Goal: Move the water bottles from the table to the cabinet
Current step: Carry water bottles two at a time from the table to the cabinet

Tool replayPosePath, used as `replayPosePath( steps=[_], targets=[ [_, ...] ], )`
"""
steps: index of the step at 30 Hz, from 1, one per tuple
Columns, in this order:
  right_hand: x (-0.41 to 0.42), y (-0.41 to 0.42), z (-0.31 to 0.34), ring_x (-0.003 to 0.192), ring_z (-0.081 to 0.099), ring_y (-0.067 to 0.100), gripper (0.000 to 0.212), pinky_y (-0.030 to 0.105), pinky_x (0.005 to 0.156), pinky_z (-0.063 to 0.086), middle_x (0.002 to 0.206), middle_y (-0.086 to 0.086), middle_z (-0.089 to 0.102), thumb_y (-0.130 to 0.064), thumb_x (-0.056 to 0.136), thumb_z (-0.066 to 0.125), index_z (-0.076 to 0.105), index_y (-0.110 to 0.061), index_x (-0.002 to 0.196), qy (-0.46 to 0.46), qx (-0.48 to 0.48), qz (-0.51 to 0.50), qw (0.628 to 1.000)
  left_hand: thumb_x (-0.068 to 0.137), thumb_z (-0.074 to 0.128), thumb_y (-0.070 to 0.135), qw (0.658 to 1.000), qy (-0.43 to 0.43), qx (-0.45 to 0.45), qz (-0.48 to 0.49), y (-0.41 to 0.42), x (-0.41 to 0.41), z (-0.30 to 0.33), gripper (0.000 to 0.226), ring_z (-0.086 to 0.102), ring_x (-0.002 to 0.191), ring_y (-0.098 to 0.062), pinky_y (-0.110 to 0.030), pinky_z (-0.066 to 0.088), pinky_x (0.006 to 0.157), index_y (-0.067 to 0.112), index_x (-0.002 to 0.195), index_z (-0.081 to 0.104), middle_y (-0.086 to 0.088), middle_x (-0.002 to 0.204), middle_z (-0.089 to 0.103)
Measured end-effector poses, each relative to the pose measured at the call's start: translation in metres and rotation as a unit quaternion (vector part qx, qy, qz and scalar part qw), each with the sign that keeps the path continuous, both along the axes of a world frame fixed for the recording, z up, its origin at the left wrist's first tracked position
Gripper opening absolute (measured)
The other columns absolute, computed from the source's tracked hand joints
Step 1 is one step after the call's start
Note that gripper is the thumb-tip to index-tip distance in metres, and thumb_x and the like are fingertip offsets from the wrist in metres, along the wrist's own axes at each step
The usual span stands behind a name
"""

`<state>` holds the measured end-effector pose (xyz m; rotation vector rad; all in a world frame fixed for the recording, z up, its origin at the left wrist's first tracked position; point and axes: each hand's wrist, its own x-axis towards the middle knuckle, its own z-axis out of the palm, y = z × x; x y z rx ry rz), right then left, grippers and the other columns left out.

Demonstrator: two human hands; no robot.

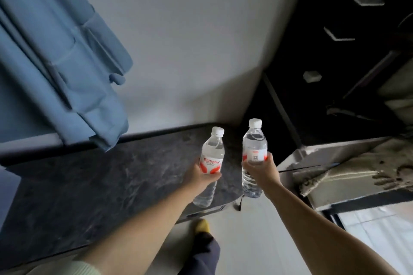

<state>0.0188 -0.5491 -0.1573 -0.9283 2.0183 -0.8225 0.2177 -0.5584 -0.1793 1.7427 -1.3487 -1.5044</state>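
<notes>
I hold two clear water bottles with white caps and red-and-white labels, both upright in the air. My left hand (202, 179) grips the left bottle (212, 158) around its label, over the right end of a dark marbled tabletop (89, 185). My right hand (262, 172) grips the right bottle (254, 147) at its middle, just past the table's right edge above the pale floor. The bottles are side by side and apart. A dark cabinet (335, 62) with several pale handles stands further right and beyond.
Blue fabric (55, 51) hangs at the upper left over the table's back edge. A white wall lies behind. At the right, a grey ledge (335, 152) carries a crumpled dirty cloth (368, 169). My foot in a yellow sock (202, 226) is on the floor below.
</notes>
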Motion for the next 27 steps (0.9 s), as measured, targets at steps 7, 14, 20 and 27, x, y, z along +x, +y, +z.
replayPosePath(
  steps=[7, 14, 20, 27],
  targets=[
    [-0.027, -0.107, -0.044, 0.072, 0.062, 0.007, 0.049, 0.022, 0.066, 0.045, 0.083, -0.008, 0.064, -0.022, 0.07, 0.085, 0.052, -0.023, 0.106, -0.023, 0.02, -0.007, 1.0, 0.071, 0.083, 0.025, 0.998, 0.003, 0.032, 0.054, -0.105, -0.025, -0.031, 0.054, 0.063, 0.095, -0.013, -0.033, 0.051, 0.088, 0.024, 0.115, 0.051, 0.006, 0.103, 0.065],
    [-0.025, -0.201, -0.134, 0.093, 0.064, 0.015, 0.056, 0.022, 0.071, 0.047, 0.102, -0.007, 0.063, -0.033, 0.079, 0.078, 0.051, -0.015, 0.124, -0.064, 0.025, 0.025, 0.997, 0.071, 0.08, 0.007, 0.976, 0.016, -0.016, 0.215, -0.188, -0.066, -0.1, 0.044, 0.069, 0.087, -0.02, -0.043, 0.056, 0.082, 0.016, 0.109, 0.06, -0.005, 0.095, 0.07],
    [-0.012, -0.268, -0.221, 0.116, 0.06, 0.029, 0.05, 0.024, 0.081, 0.05, 0.109, 0.001, 0.064, -0.015, 0.079, 0.08, 0.055, -0.009, 0.122, -0.1, -0.008, 0.05, 0.994, 0.068, 0.083, 0.007, 0.973, 0.002, -0.107, 0.206, -0.253, -0.082, -0.175, 0.056, 0.065, 0.1, -0.004, -0.019, 0.051, 0.089, 0.018, 0.117, 0.058, 0.003, 0.108, 0.068],
    [-0.013, -0.296, -0.255, 0.133, 0.048, 0.026, 0.077, 0.048, 0.112, 0.037, 0.141, 0.014, 0.052, 0.004, 0.071, 0.081, 0.045, -0.002, 0.139, -0.144, -0.109, 0.042, 0.983, 0.067, 0.086, 0.013, 0.968, 0.083, -0.144, 0.187, -0.281, -0.09, -0.211, 0.074, 0.06, 0.105, 0.008, -0.005, 0.044, 0.083, 0.019, 0.131, 0.049, 0.005, 0.12, 0.064]
  ],
)
